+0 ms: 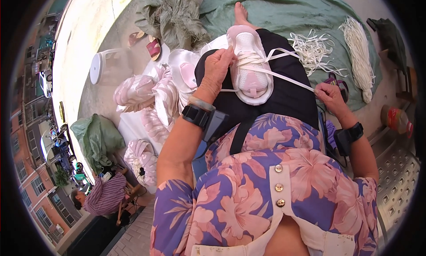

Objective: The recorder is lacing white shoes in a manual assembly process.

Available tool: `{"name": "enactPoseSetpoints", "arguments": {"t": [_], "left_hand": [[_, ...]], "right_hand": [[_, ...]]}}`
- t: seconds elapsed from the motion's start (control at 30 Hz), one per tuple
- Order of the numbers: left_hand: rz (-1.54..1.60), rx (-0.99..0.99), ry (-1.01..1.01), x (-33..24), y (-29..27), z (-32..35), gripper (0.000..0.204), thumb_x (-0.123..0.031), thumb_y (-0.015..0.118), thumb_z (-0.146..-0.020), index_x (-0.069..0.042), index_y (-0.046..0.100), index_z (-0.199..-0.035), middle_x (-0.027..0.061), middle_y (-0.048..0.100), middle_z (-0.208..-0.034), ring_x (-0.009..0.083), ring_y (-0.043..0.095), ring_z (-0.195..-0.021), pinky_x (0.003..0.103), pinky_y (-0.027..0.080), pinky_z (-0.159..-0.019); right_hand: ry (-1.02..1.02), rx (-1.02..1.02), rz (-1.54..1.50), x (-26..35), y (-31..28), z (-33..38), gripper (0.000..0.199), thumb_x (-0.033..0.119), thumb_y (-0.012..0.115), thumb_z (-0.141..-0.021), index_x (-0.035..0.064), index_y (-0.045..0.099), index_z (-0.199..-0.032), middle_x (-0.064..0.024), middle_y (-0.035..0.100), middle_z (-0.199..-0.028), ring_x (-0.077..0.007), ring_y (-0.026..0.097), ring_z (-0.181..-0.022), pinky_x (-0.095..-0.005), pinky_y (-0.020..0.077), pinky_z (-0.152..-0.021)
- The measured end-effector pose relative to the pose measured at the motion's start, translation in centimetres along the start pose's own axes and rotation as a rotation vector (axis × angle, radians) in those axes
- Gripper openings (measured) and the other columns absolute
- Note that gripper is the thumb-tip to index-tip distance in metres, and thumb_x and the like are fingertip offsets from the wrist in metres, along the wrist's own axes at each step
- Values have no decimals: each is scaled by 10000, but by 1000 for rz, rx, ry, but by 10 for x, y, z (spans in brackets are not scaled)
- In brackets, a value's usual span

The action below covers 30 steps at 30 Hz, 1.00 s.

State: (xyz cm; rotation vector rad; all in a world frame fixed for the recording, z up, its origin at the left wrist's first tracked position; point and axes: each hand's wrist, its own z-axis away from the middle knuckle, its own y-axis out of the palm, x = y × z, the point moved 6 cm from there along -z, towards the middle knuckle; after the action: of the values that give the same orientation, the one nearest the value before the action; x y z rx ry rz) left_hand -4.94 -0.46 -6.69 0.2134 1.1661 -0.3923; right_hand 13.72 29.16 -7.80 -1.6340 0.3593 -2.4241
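Note:
A pink and white sneaker [254, 83] rests on my lap over black trousers, its sole down and its heel end nearer me. White lace crosses its upper in several rows. My left hand [217, 66] is at the shoe's left side, fingers pinched at the edge beside the lace rows; what is between them is hidden. Off to the right, my right hand [330, 96] pinches a white shoelace [288, 79], pulled out in a straight line from the shoe. Another loose lace length loops from the shoe's right side toward the lace pile.
Beside my right knee lie a tangled lace pile [313, 51] and a long lace bundle [358, 56] on green sheeting [275, 7]. Pink and white shoe parts [137, 94] are heaped at left, near a white stool [97, 68]. A bottle [397, 119] stands far right; another person [104, 194] sits lower left.

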Motion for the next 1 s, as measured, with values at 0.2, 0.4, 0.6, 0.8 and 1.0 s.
{"name": "enactPoseSetpoints", "arguments": {"t": [0.2, 0.4, 0.6, 0.8, 1.0], "left_hand": [[-309, -81, 292, -11, -9, 9, 155, -145, 578, -857, -5, 612, -798, -17, 576, -742, 36, 474, -676, 207, 398, -610], [-451, -68, 510, -54, 7, 26, 113, -107, 594, -828, 4, 609, -813, 6, 576, -718, 68, 484, -647, 222, 410, -596], [-518, 26, 822, -81, 69, 38, 135, -162, 607, -746, -29, 599, -724, 139, 588, -684, 297, 582, -640, 363, 449, -600], [-411, 386, 633, -79, 113, 50, 460, -426, 570, -804, 1, 532, -971, 144, 596, -660, 324, 595, -639, 393, 453, -589], [-128, 542, 655, -129, 80, 81, 322, -74, 657, -717, 11, 525, -998, 37, 529, -570, 88, 513, -527, 247, 396, -490]], "right_hand": [[-371, -129, 243, 75, 37, -32, 192, 155, 638, -768, 29, 562, -890, -57, 548, -735, -165, 521, -687, -275, 417, -602], [-582, -34, 584, 117, 89, -57, 225, 271, 537, -833, 107, 594, -975, -94, 589, -769, -284, 559, -762, -405, 394, -686], [-447, 79, 409, 106, 83, -53, 161, 182, 551, -827, 32, 599, -796, -107, 566, -637, -231, 555, -584, -331, 413, -530], [-48, 449, -200, 148, 59, -16, 204, 229, 599, -835, 27, 609, -813, 34, 512, -604, -36, 447, -508, -185, 336, -465], [-42, 466, -234, 157, 39, -5, 249, 255, 612, -827, 8, 608, -799, 18, 514, -541, -31, 441, -443, -166, 305, -410]]}}
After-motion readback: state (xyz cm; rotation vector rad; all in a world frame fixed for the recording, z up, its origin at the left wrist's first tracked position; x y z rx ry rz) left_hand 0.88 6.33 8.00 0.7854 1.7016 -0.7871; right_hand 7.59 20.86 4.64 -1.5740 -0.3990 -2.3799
